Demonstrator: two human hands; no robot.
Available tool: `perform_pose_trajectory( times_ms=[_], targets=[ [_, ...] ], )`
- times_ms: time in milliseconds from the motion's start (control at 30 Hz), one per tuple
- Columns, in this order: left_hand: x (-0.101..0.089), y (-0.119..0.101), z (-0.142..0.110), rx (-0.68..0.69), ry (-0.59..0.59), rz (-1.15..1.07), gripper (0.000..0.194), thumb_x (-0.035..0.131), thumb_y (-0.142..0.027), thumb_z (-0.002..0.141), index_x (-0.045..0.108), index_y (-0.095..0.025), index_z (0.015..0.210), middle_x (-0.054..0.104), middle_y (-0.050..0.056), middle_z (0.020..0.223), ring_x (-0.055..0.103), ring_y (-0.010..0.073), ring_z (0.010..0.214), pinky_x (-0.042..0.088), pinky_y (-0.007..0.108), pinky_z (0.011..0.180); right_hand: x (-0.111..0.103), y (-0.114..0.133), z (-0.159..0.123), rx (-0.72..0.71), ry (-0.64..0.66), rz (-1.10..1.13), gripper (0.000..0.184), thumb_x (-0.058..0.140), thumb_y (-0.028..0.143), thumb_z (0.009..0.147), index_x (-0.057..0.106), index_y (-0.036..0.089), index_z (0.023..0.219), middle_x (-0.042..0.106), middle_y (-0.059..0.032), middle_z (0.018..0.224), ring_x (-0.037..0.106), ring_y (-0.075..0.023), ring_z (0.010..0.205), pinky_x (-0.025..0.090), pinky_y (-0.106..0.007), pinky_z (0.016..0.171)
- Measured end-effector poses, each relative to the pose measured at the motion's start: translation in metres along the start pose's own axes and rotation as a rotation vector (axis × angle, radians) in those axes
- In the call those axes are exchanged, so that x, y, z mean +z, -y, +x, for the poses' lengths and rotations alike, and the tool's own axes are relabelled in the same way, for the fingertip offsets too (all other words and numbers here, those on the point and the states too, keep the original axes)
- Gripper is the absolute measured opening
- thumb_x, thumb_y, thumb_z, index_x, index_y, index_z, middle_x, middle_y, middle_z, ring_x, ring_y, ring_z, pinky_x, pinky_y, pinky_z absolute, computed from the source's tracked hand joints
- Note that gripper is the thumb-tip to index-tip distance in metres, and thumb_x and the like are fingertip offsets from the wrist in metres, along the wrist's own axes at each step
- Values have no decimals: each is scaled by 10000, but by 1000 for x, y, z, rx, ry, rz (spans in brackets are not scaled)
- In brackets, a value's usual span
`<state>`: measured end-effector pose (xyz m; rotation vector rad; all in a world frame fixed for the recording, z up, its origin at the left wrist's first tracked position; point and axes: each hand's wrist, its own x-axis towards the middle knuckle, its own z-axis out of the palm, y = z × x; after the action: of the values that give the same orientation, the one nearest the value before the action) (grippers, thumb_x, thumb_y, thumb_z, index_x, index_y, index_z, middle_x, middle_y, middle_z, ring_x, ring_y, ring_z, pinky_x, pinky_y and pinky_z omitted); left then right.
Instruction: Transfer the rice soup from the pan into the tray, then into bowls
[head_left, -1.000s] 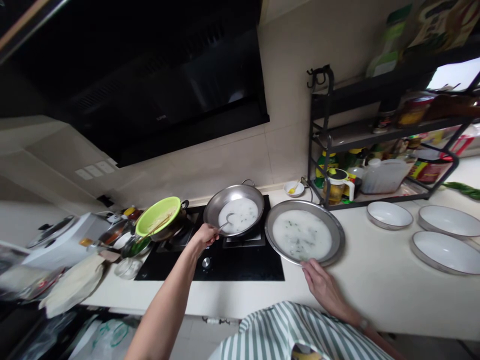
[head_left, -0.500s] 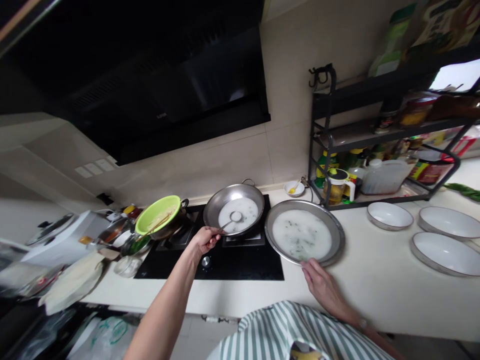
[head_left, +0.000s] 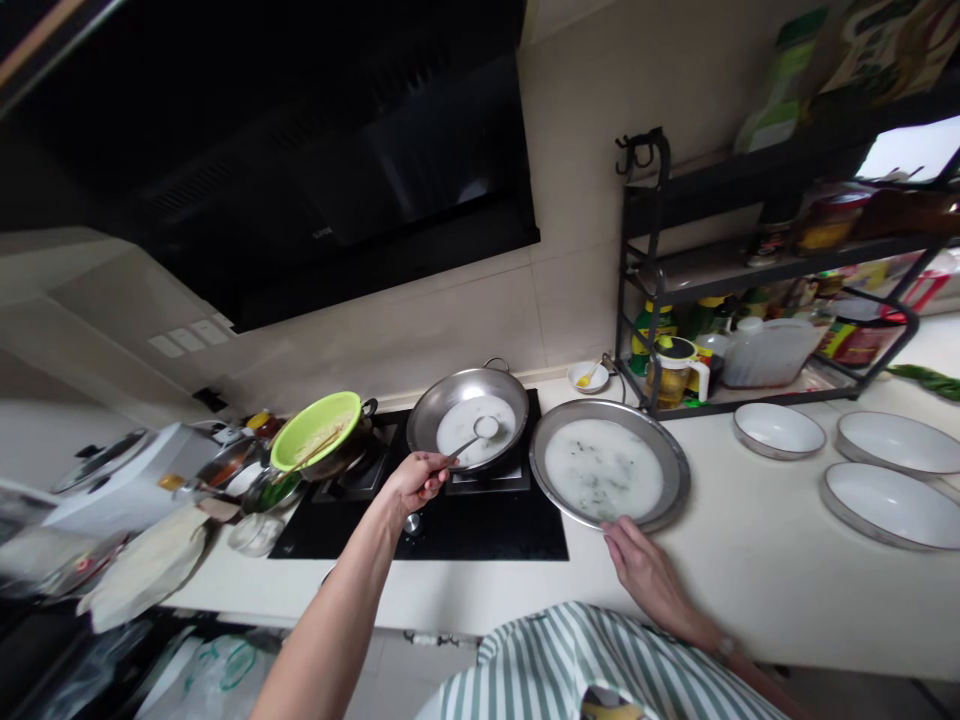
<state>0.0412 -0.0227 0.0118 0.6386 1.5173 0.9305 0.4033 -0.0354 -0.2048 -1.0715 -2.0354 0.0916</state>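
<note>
My left hand [head_left: 420, 480] is closed round the handle of a metal ladle [head_left: 466, 446]. The ladle's bowl, holding white liquid, is over the wok [head_left: 430, 410] on the stove's right burner. White soup [head_left: 469, 412] with dark green bits lies in the wok. To its right, a wide steel basin [head_left: 667, 440] on the counter holds more of the same milky soup. My right hand [head_left: 637, 565] pinches the basin's near rim between thumb and fingers.
White bowls [head_left: 780, 430] stand on the counter at right, below a black spice rack [head_left: 750, 280]. A lime-green colander [head_left: 289, 435] sits over a pot on the left burner. A small dish [head_left: 600, 378] with a yellow spoon is by the wall. The range hood [head_left: 337, 170] hangs above.
The ladle's bowl has moved a little to the right over the wok, and my left hand has shifted slightly the same way. My right hand stays on the basin's rim.
</note>
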Motion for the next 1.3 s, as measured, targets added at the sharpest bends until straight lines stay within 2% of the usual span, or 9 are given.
perform_pose_trajectory(
  times_ms=[300, 500, 667, 800, 867, 1000, 1067, 1167, 1300],
  targets=[
    [30, -8, -20, 29, 168, 24, 154, 739, -186, 756, 688, -79, 854, 529, -34, 489, 285, 8, 325, 121, 153, 343, 0, -2, -1, 3, 27, 7, 336, 378, 240, 1032, 714, 222, 1046, 673, -71, 856, 663, -173, 698, 555, -267, 632],
    [65, 15, -15, 3, 244, 147, 205, 737, -274, 774, 674, -100, 862, 523, -47, 479, 275, 21, 316, 117, 182, 355, 0, 0, 0, -33, 2, -43, 316, 385, 203, 1033, 700, 184, 1020, 668, -72, 851, 669, -167, 680, 544, -265, 618],
    [95, 49, -2, 96, 145, 529, 151, 574, -256, 912, 622, -141, 828, 534, -47, 487, 321, 52, 329, 219, 197, 397, -2, 0, 1, -47, 9, -42, 310, 395, 187, 1030, 704, 173, 1018, 664, -69, 844, 669, -165, 678, 530, -258, 609],
    [108, 67, 0, 382, 97, 986, 214, 481, -85, 903, 626, -145, 758, 609, 29, 588, 560, 123, 503, 388, 240, 554, -3, 0, 1, -41, 16, -37, 324, 387, 194, 1036, 710, 177, 1033, 668, -70, 854, 666, -163, 686, 533, -255, 626],
    [109, 71, -3, 519, 67, 1176, 209, 478, -72, 898, 669, -140, 847, 660, 82, 685, 650, 189, 638, 415, 275, 621, -3, 0, 0, -36, 24, -19, 319, 395, 195, 1033, 715, 185, 1037, 671, -70, 864, 665, -162, 687, 533, -254, 627],
    [106, 77, -6, 563, 44, 1362, 284, 474, -131, 931, 664, -143, 1142, 686, 123, 770, 691, 264, 717, 424, 314, 649, -1, -1, -1, -27, 11, -2, 316, 404, 195, 1029, 721, 191, 1025, 662, -68, 850, 661, -163, 677, 527, -254, 610],
    [105, 80, -4, 583, 63, 1319, 268, 488, -133, 923, 666, -147, 1123, 675, 109, 754, 679, 246, 701, 421, 304, 646, 1, -2, -2, -28, 1, -8, 319, 400, 198, 1030, 719, 190, 1029, 667, -72, 861, 662, -163, 678, 529, -256, 610],
    [106, 85, 1, 547, 136, 1035, 165, 508, -162, 917, 670, -146, 887, 624, 58, 644, 602, 169, 583, 404, 269, 602, 4, -3, -3, -35, -13, -24, 328, 388, 208, 1036, 715, 185, 1043, 678, -82, 885, 672, -169, 702, 540, -261, 629],
    [107, 81, 2, 184, 253, 441, 261, 553, -362, 915, 666, -126, 913, 529, -36, 508, 337, 69, 348, 245, 221, 424, 6, -4, -5, -13, 3, -5, 340, 379, 233, 1040, 716, 200, 1053, 671, -77, 865, 658, -166, 693, 537, -256, 630]
  ],
)
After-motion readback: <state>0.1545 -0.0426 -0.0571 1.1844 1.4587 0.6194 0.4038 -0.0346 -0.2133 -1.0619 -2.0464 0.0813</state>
